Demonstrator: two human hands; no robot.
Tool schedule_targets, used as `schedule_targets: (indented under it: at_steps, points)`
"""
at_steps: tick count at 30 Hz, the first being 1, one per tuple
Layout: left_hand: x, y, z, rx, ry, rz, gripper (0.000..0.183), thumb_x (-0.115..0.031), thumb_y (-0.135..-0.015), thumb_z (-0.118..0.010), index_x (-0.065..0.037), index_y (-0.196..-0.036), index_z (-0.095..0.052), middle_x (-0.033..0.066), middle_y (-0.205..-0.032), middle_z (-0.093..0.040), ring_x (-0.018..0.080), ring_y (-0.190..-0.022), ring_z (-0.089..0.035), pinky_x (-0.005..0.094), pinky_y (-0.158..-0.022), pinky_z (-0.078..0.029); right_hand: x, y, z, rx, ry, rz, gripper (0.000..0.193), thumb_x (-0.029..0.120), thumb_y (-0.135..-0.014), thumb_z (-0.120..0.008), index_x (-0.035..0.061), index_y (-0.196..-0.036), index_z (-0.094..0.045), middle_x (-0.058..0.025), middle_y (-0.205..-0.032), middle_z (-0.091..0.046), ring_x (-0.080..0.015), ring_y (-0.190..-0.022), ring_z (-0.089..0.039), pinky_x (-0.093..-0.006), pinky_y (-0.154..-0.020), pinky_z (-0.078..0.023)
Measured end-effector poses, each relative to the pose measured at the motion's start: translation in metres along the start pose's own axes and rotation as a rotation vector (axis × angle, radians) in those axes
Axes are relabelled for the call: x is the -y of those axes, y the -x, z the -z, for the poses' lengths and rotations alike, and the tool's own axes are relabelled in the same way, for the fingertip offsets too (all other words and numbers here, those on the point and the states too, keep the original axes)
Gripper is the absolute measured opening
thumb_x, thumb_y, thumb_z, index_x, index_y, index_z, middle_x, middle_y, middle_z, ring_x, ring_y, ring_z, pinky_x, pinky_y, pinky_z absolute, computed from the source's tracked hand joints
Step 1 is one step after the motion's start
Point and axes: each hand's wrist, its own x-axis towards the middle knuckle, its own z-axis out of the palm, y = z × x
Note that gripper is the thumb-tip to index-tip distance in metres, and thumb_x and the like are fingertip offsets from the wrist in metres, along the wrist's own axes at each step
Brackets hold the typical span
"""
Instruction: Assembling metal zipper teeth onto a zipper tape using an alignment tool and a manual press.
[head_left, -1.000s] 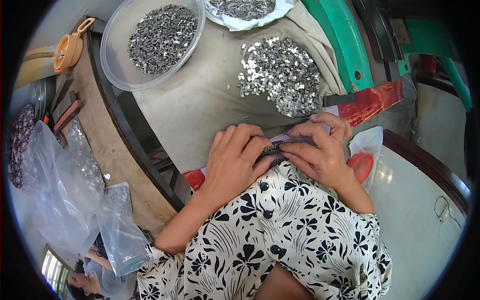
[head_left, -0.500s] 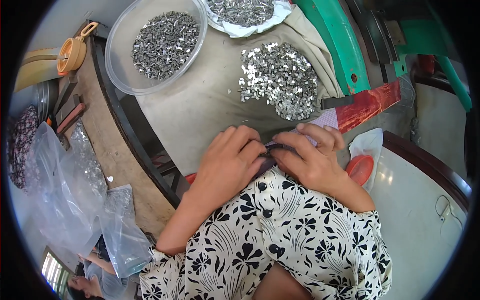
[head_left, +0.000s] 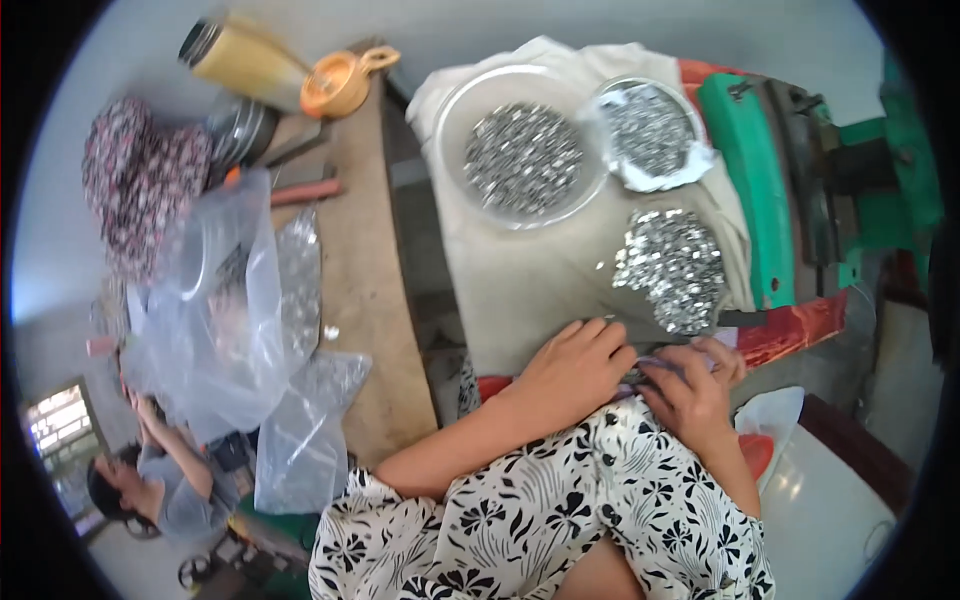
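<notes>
Metal bits (head_left: 634,377) — pinched between left hand (head_left: 572,365) and right hand (head_left: 690,385).

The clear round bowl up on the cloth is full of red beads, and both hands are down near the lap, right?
Not quite. The head view shows the clear round bowl holding small silvery metal pieces, not red beads. It does sit on the cloth, and the left hand and right hand are near the lap.

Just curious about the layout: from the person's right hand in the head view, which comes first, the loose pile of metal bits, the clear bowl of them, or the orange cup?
1. Loose pile, just above the right hand.
2. Clear bowl, farther up, left.
3. Orange cup, top left, farthest.
</notes>
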Motion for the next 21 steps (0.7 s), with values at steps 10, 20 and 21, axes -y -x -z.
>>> schedule_targets:
  at_steps: [10,20,21]
  points:
    - [-0.006,-0.024,0.008,0.048,-0.179,-0.067,0.021,-0.016,-0.074,-0.072,-0.006,-0.090,-0.062,0.0081,-0.091,-0.053,0.0268,-0.092,-0.059,0.0389,-0.081,-0.052,-0.013,-0.002,0.001,-0.029,-0.075,-0.047,0.028,0.028,-0.065,-0.082,0.0197,-0.092,-0.075,0.0052,-0.105,-0.063,-0.0255,-0.108,-0.051,-0.0431,-0.091,-0.034]
    - [0.024,-0.047,0.043,-0.270,0.299,-0.009,0.008,-0.008,-0.084,-0.071,-0.004,-0.088,-0.065,0.0088,-0.086,-0.059,0.0304,-0.072,-0.062,0.0373,-0.062,-0.050,-0.071,-0.100,0.037,-0.254,-0.407,-0.046,0.014,0.002,-0.078,-0.076,0.0032,-0.092,-0.074,-0.0086,-0.085,-0.068,-0.0256,-0.078,-0.066,-0.0347,-0.068,-0.051]
    - [0.028,-0.049,0.038,-0.271,0.300,-0.018,0.008,-0.008,-0.084,-0.071,-0.004,-0.088,-0.065,0.0088,-0.086,-0.059,0.0304,-0.072,-0.062,0.0373,-0.062,-0.050,-0.076,-0.114,0.035,-0.267,-0.395,-0.040,0.014,0.003,-0.078,-0.076,0.0029,-0.092,-0.074,-0.0095,-0.085,-0.068,-0.0256,-0.077,-0.066,-0.0345,-0.067,-0.051]
